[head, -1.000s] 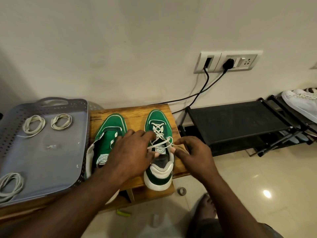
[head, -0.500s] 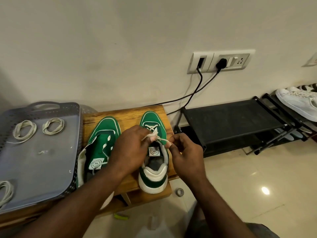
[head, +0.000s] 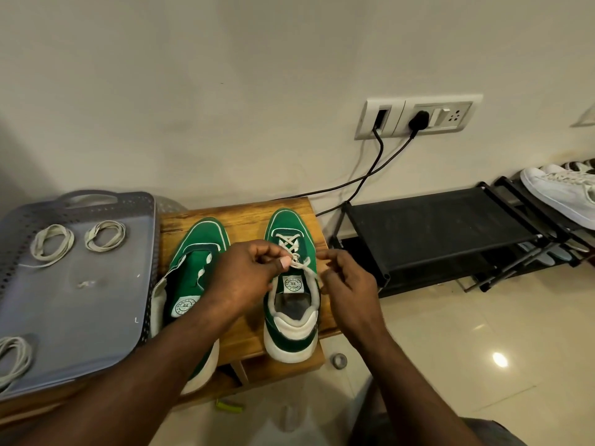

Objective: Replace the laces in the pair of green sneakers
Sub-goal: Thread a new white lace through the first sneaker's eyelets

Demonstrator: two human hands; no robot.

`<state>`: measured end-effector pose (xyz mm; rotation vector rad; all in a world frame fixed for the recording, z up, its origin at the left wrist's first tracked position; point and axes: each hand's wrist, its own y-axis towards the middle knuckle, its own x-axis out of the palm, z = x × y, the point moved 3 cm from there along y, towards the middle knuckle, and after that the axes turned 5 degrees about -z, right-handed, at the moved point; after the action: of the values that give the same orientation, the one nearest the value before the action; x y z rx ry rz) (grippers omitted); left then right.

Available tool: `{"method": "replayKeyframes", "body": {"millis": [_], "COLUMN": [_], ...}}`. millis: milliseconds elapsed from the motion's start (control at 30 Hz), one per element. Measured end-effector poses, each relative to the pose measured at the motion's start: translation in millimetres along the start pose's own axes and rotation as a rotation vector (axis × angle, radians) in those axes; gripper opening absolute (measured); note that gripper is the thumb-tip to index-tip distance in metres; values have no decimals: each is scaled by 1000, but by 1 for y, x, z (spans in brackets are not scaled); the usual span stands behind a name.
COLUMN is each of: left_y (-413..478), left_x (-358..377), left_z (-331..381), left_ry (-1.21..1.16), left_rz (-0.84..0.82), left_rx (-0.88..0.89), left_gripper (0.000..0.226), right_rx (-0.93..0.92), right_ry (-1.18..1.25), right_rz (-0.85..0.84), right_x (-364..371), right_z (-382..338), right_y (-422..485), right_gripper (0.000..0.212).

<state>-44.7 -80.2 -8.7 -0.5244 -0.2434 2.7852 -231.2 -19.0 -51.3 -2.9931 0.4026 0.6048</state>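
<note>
Meanwhile, on a wooden stool (head: 240, 336), the left hand (head: 244, 278) and right hand (head: 349, 278) each pinch a flat white lace (head: 301, 263) over the right green suede sneaker (head: 291, 284); its unlaced twin (head: 193, 278) lies beside a perforated grey tray (head: 80, 304) of coiled laces (head: 104, 235).

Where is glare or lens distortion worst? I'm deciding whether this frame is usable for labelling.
Head view: a bright glare spot on the floor tiles; wide-angle bending at the edges curves the grey tray; both hands and the right sneaker look sharp.

Wooden stool (head: 238, 336): two green sneakers (head: 291, 284); grey tray (head: 80, 300) beside
</note>
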Motion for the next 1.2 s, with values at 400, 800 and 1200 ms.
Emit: {"method": "replayKeyframes", "body": {"millis": [400, 800, 1200], "left_y": [1, 4, 11], "left_x": [-15, -6, 8], "left_z": [4, 1, 1], "left_ry": [253, 577, 528], "left_rz": [214, 6, -20], "left_rx": [98, 98, 23], "left_gripper": [5, 24, 14], "right_rx": [-124, 47, -80], "right_ry": [-229, -120, -464], "right_rz": [197, -28, 69], "right_x": [-6, -4, 10], "right_z": [-14, 4, -14], "right_y": [9, 21, 16], "right_gripper": [3, 29, 18]}}
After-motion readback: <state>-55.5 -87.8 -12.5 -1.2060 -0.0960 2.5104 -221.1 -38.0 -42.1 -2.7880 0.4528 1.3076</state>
